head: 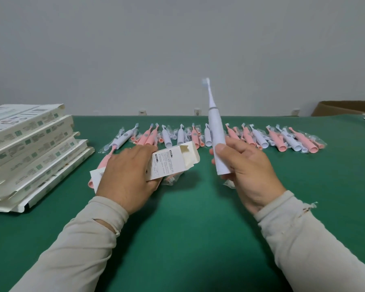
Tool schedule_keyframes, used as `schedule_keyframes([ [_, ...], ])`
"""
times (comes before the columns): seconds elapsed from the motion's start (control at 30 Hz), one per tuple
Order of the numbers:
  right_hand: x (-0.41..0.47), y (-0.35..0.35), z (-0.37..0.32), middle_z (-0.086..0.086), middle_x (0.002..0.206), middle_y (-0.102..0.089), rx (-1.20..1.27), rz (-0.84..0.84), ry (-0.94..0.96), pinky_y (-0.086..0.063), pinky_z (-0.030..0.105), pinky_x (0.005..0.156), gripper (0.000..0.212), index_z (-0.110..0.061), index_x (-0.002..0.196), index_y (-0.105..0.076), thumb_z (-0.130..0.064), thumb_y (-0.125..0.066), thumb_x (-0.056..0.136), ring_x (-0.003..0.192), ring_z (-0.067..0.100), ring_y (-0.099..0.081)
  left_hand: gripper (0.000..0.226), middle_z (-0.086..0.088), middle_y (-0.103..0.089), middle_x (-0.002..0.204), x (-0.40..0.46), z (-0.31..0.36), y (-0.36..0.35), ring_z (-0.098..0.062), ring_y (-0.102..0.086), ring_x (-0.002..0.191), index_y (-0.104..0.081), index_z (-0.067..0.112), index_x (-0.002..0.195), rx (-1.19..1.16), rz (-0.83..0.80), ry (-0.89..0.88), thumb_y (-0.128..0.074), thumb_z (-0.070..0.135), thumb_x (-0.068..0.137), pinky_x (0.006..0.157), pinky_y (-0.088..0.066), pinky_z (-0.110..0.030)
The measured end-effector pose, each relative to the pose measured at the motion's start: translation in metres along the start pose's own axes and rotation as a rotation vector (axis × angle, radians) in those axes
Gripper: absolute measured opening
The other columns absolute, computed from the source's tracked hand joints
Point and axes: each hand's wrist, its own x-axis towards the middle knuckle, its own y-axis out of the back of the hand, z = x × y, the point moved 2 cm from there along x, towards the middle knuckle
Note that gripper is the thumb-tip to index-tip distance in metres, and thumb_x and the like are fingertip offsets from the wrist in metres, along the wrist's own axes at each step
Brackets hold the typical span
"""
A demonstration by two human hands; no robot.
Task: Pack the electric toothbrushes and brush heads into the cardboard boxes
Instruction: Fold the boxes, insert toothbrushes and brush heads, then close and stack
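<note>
Holding: we gripped a white electric toothbrush (216,131) in our right hand (243,165), right of centre frame, fingers curled round its lower body, brush head pointing up and slightly left.
Box: our left hand (128,171) clasped a small cardboard box (173,163) just left of centre, fingers wrapped over it; its end flaps stood open toward the toothbrush, apart from it.
Surface: both were held over the green table (177,228), sleeves entering from the lower corners.
Underneath: a pink toothbrush (102,165) and a bagged brush head (171,180) lay partly hidden below the box.
Row: further up, mid frame, pink and white toothbrushes with bagged brush heads (230,138) lay in a line across the table.
Stack: at the left edge sat a pile of flat cartons (30,148).
Far corner: a brown carton (346,108) showed at the upper right.
Risk: we judged that the upright handle still needed tilting toward the box mouth; a loose flap folding inward could block entry, or the bristles could snag the edge.
Second risk: squeezing the thin box might collapse its opening.
</note>
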Motion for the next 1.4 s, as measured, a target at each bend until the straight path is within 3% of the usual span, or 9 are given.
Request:
schedule_keyframes([
  [0.17,-0.009,-0.016,0.0,0.01,0.106,-0.075,0.268,-0.195,-0.102,-0.059,0.027,0.067,0.034,-0.008,0.113,-0.062,-0.026,-0.064,0.084,0.096,0.022,-0.073,0.062,0.006,-0.061,0.123,-0.001,0.001,-0.001,-0.024,-0.055,0.107,-0.046,0.03,0.137,-0.015,-0.017,-0.055,-0.072,0.038,0.082,0.087,-0.045,-0.044],
  [0.4,-0.01,-0.024,-0.001,0.005,0.101,-0.076,0.208,-0.16,-0.002,-0.055,0.022,0.07,0.041,-0.008,0.118,-0.059,-0.027,-0.063,0.082,0.098,0.02,-0.073,0.07,0.009,-0.059,0.129,-0.005,0.007,-0.002,-0.021,-0.053,0.117,-0.039,0.035,0.14,0.009,-0.015,-0.148,-0.077,0.04,0.081,0.093,-0.039,-0.045],
  [0.5,-0.009,-0.022,0.001,0.003,0.096,-0.075,0.19,-0.122,0.003,-0.057,0.022,0.072,0.03,-0.007,0.114,-0.061,-0.02,-0.062,0.088,0.096,0.02,-0.074,0.071,0.01,-0.056,0.134,-0.006,0.007,-0.003,-0.019,-0.051,0.12,-0.038,0.035,0.143,0.002,-0.025,-0.166,-0.076,0.041,0.083,0.094,-0.037,-0.043],
  [0.57,-0.007,-0.019,0.0,0.006,0.095,-0.074,0.239,-0.074,0.018,-0.058,0.025,0.076,0.023,-0.004,0.113,-0.059,-0.013,-0.06,0.092,0.098,0.024,-0.074,0.073,0.011,-0.055,0.136,-0.006,0.007,-0.004,-0.019,-0.05,0.121,-0.036,0.035,0.145,0.008,-0.034,-0.166,-0.074,0.04,0.084,0.096,-0.036,-0.043],
  [0.7,-0.007,-0.02,-0.004,0.015,0.106,-0.072,0.381,-0.103,0.026,-0.06,0.039,0.082,0.037,-0.004,0.116,-0.052,-0.013,-0.064,0.083,0.109,0.033,-0.07,0.073,0.012,-0.055,0.136,-0.005,0.007,-0.007,-0.019,-0.05,0.123,-0.034,0.039,0.145,0.007,-0.048,-0.173,-0.073,0.039,0.084,0.098,-0.035,-0.043],
  [0.97,-0.008,-0.022,0.014,0.02,0.104,-0.071,0.339,-0.088,-0.066,-0.061,0.043,0.077,0.033,-0.004,0.114,-0.05,-0.012,-0.065,0.085,0.103,0.034,-0.072,0.069,0.011,-0.059,0.132,-0.004,0.004,-0.007,-0.02,-0.054,0.117,-0.038,0.039,0.143,-0.046,-0.049,-0.128,-0.072,0.048,0.083,0.094,-0.043,-0.044],
  [1.1,-0.003,-0.016,0.022,0.018,0.107,-0.069,0.403,-0.053,-0.122,-0.06,0.048,0.084,0.028,-0.001,0.108,-0.056,-0.008,-0.068,0.083,0.103,0.031,-0.072,0.07,0.01,-0.06,0.131,-0.004,0.006,-0.006,-0.021,-0.055,0.116,-0.04,0.037,0.143,-0.076,-0.057,-0.124,-0.073,0.049,0.082,0.094,-0.044,-0.044],
  [1.23,0.001,-0.009,0.024,0.011,0.108,-0.073,0.317,-0.033,-0.147,-0.06,0.038,0.088,0.021,-0.005,0.105,-0.064,-0.008,-0.069,0.084,0.098,0.021,-0.073,0.07,0.009,-0.062,0.128,-0.005,0.006,-0.004,-0.021,-0.056,0.113,-0.043,0.034,0.143,-0.119,-0.071,-0.112,-0.075,0.044,0.081,0.092,-0.046,-0.043],
  [1.4,0.002,-0.002,0.024,0.004,0.09,-0.075,0.132,-0.018,-0.129,-0.057,0.028,0.072,0.015,-0.007,0.099,-0.068,0.003,-0.066,0.089,0.081,0.015,-0.069,0.068,0.01,-0.063,0.119,-0.006,0.008,-0.004,-0.017,-0.056,0.103,-0.044,0.036,0.14,-0.194,-0.059,-0.117,-0.076,0.038,0.08,0.082,-0.044,-0.033],
])
